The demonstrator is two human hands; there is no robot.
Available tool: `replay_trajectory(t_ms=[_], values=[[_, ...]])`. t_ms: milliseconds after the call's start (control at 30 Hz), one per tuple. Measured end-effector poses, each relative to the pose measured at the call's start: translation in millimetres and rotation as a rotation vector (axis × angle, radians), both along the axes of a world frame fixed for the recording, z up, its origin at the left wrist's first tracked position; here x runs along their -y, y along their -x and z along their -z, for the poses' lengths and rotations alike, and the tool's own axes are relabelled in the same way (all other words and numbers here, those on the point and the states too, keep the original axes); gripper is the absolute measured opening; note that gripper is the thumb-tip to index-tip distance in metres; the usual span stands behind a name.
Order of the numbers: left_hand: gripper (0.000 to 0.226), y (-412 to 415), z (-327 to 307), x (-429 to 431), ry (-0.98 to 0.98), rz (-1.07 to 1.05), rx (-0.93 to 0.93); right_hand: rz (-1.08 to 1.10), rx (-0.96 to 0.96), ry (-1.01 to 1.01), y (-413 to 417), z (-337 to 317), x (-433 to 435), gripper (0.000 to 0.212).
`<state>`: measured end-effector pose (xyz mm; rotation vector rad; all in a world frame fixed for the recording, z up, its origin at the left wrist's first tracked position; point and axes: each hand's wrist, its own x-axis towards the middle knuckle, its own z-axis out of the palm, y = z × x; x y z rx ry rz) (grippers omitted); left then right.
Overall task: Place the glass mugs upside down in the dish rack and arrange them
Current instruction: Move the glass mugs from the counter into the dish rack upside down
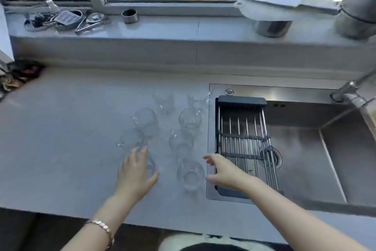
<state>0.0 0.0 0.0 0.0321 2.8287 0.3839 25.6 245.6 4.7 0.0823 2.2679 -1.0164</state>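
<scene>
Glass mugs, clear and upright, stand grouped on the grey countertop (pixel 61 128) just left of the sink (pixel 305 138), none yet in the dish rack (pixel 242 134). The nearest mug (pixel 190 175) sits between a person's two hands: the right hand (pixel 223 171) is spread open beside it, thumb and fingers parted and holding nothing, while the left hand (pixel 135 171) hovers open over another mug (pixel 150 166) at the near left, whether touching it is unclear. Such glass is judged rigid, fairly light, breakable and likely slick, so a wrap around the body or a hook through the handle looks safest before inverting it. The rack, wire bars in a dark frame, spans the sink's left end and appears empty. Farther off, a windowsill (pixel 162 28) carries a steel pot (pixel 270 24) and utensils (pixel 67 19).
</scene>
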Motion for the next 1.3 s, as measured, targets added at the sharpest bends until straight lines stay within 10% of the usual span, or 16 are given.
replay_trajectory(t_ms=[500,833,1300], values=[[0.081,8,4,-2,-0.007,0.165,0.134,0.334,-0.154,0.213,-22,57,35,0.076],[0.072,13,-26,-116,-0.277,0.364,0.044,1.103,0.254,0.634,-42,47,-101,0.077],[0.069,69,-8,-234,-0.273,0.435,0.077,0.694,0.065,-0.104,103,41,-192,0.064]])
